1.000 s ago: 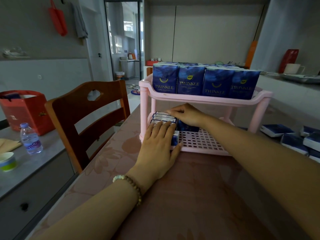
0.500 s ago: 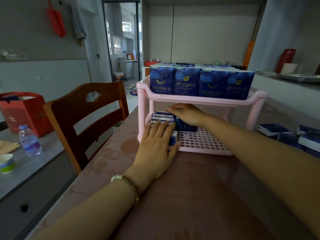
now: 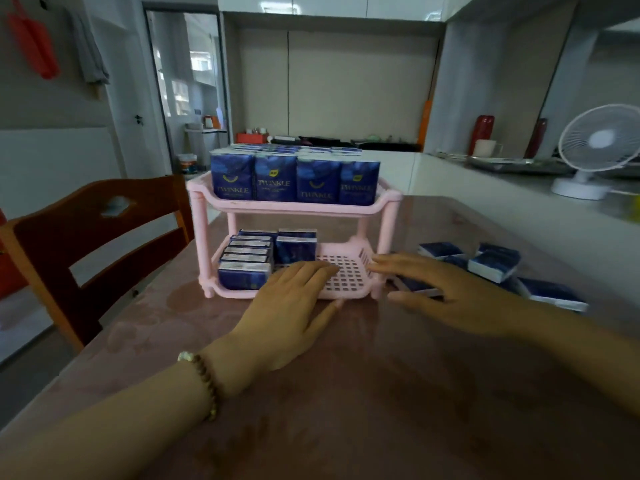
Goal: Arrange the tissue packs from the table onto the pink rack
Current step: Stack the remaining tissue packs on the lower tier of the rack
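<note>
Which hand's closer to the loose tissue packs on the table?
Right. The right hand is at the near edge of the loose packs; the left hand lies at the lower front of the pink rack.

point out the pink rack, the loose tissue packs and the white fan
pink rack (image 3: 349, 271), head view, bare grid floor of lower shelf
loose tissue packs (image 3: 493, 266), head view, top of the raised pack
white fan (image 3: 602, 139), head view, centre of the grille

I take this for a home's dining-kitchen area. A wooden dining chair (image 3: 97, 237) stands at the counter (image 3: 346, 393) with its flowered cover. A white desk fan (image 3: 599, 147), a mug (image 3: 486, 147) and a red flask (image 3: 484, 133) stand on the side ledge (image 3: 519, 181). A grey cloth (image 3: 88, 50) hangs on the wall, and a doorway (image 3: 188, 91) opens onto another room.
</note>
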The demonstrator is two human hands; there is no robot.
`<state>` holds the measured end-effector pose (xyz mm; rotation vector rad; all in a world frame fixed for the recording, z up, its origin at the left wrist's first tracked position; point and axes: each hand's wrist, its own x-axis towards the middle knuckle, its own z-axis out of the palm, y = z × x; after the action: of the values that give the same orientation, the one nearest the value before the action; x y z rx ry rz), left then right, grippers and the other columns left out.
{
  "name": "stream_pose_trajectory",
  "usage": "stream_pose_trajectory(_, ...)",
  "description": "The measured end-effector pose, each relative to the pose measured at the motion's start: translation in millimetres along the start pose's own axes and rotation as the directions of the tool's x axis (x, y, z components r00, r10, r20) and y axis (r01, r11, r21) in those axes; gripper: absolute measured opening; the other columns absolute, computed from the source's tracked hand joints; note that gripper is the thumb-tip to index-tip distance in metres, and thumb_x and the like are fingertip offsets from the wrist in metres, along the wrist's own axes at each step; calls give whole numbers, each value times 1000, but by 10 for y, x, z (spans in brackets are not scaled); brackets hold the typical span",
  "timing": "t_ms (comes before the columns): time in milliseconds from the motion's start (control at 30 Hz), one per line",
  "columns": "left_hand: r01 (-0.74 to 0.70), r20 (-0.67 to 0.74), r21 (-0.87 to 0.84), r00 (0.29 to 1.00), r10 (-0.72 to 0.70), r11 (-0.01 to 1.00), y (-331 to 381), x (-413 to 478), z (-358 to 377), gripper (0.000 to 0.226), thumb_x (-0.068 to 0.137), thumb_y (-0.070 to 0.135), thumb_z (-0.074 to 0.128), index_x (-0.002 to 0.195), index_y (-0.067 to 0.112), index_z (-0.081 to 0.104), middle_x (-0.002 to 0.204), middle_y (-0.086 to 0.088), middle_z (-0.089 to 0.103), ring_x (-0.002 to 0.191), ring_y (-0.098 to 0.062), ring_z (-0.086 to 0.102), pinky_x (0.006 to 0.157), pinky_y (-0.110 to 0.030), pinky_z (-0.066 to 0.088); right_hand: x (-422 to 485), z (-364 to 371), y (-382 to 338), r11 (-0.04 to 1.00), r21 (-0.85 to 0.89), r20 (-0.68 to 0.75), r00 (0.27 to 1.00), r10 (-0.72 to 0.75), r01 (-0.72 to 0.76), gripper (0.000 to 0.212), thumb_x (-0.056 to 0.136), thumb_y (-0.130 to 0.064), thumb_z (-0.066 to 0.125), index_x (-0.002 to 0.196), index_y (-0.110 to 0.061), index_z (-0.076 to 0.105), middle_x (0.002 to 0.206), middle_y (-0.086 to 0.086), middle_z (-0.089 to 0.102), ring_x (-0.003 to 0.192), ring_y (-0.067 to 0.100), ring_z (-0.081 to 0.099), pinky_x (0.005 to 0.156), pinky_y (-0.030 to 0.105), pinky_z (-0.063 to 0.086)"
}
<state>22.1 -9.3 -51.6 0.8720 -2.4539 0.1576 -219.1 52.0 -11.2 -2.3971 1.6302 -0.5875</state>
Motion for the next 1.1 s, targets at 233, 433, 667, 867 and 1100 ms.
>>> stream_pose_trajectory(233,-72,61,-172,995,83,982,875,776,305,50,95,45,39,140,23,35,139,2,46,124,-17,43,101,-31,36,-730,-540,904,965,-7,-90,962,259,-261,55,81,-59,42,135,-49,34,149,-23,27,136,-5,24,114,29,25)
stream_pose_trajectory(433,156,295,-183,950,-97,971,1138,1707,869,60,95,55,27,148,29,14,158,-2,13,143,-30,17,114,-51,19,-665,-779,1616,913,103,-155,901,406,-394,62,82,-57,41,140,-36,33,155,-9,18,143,10,14,110,24,12)
stream_pose_trajectory(667,348,391,-206,886,-249,914,955,2429,1524,64,91,64,16,148,35,11,158,-5,14,143,-34,14,114,-58,12,-114,-725,2231,840,101,-51,841,539,-533,84,67,-77,36,143,-43,23,159,-4,2,146,20,4,116,43,8)
stream_pose_trajectory(867,348,458,-260,866,-202,901,803,2552,1856,64,95,58,10,150,26,10,156,-5,20,142,-28,19,114,-53,18,51,-573,2531,847,46,117,844,523,-530,85,68,-81,37,143,-46,19,158,-6,9,146,21,2,118,49,3)
stream_pose_trajectory(1100,326,450,-204,869,-207,923,1069,2320,1661,55,99,47,22,129,5,41,131,-19,41,118,-35,40,103,-45,35,-309,-621,2284,811,51,160,807,569,-583,96,54,-88,41,140,-50,22,153,-5,13,143,26,10,116,52,14)
